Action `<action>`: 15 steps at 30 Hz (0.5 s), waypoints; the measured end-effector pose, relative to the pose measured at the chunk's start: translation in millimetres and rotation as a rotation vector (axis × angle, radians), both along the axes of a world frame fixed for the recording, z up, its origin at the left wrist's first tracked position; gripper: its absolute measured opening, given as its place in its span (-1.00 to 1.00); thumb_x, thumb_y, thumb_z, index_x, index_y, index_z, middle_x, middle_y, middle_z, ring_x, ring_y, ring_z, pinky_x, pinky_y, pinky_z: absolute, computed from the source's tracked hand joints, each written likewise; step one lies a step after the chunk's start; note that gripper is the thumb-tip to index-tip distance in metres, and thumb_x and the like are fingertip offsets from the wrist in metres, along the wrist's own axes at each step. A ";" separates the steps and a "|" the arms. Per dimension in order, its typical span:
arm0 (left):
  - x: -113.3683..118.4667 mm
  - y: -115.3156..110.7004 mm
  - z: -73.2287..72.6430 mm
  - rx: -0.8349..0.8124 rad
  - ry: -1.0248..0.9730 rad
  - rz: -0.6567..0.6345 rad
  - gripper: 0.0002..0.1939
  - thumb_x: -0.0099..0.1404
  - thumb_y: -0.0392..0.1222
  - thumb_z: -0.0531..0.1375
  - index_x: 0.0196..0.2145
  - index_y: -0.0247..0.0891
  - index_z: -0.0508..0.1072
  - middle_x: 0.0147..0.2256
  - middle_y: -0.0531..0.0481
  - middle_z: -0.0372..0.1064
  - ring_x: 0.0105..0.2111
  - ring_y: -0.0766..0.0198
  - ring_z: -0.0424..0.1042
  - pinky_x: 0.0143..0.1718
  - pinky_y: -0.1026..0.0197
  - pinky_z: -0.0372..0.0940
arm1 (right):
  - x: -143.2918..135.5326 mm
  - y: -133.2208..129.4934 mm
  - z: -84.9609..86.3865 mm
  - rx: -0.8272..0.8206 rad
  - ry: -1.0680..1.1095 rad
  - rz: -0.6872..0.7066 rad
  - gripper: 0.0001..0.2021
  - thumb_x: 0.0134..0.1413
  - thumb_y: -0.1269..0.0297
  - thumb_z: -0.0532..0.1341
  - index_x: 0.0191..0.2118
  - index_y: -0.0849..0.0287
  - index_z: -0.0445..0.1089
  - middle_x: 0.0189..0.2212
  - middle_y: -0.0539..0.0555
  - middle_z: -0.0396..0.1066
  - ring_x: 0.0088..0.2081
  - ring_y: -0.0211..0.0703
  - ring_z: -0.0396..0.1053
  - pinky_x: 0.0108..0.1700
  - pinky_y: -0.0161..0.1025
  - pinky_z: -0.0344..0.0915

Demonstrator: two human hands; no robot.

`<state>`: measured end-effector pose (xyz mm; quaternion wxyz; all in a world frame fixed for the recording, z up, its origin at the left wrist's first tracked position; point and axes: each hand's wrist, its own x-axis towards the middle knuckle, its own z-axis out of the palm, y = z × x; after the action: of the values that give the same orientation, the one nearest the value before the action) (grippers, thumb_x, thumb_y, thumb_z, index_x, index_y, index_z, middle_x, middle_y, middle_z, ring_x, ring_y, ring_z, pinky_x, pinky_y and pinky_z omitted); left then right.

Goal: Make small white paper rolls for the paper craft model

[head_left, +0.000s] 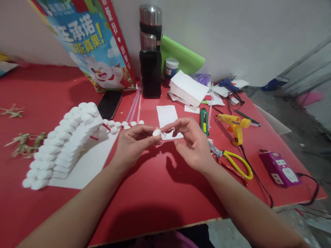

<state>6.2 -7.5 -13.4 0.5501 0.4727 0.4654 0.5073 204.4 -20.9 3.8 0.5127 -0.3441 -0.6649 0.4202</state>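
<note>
Above the middle of the table, my left hand (136, 141) pinches a small white rounded disc (156, 133) between thumb and fingers. A thin, curled white strip (169, 131) runs from the disc towards the fingertips of my right hand (192, 143). That hand is bent, with its thumb apart from its fingers; whether the strip is held or only touched is unclear. Beneath the hands lie white paper pieces (167, 115). Left of them, a curved white model (69, 141) edged with rows of similar discs stands on a white sheet (93, 168). Several loose discs (117, 124) lie behind my left hand.
On the right are a green cutter (204, 122), a yellow glue gun (234, 125), pliers (238, 165) and a purple power strip (280, 168) with cords. Behind stand a phone (150, 74), a flask (150, 20), a jar (171, 67) and a printed bag (95, 44).
</note>
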 end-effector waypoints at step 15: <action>0.9 0.0 2.7 -0.029 0.056 -0.011 -0.78 0.07 -0.12 0.56 -0.36 -0.21 0.67 -0.40 -0.03 0.62 -0.42 0.18 0.61 -0.36 0.18 0.52 | 1.8 -0.9 0.0 0.109 -0.156 -0.014 -0.48 0.00 0.67 0.14 0.04 0.01 0.33 -0.02 0.08 0.49 0.00 -0.04 0.49 0.01 -0.01 0.37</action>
<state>7.1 -7.5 -10.6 0.5462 0.4814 0.4853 0.4842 206.3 -21.9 3.8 0.4802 -0.3521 -0.7224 0.3515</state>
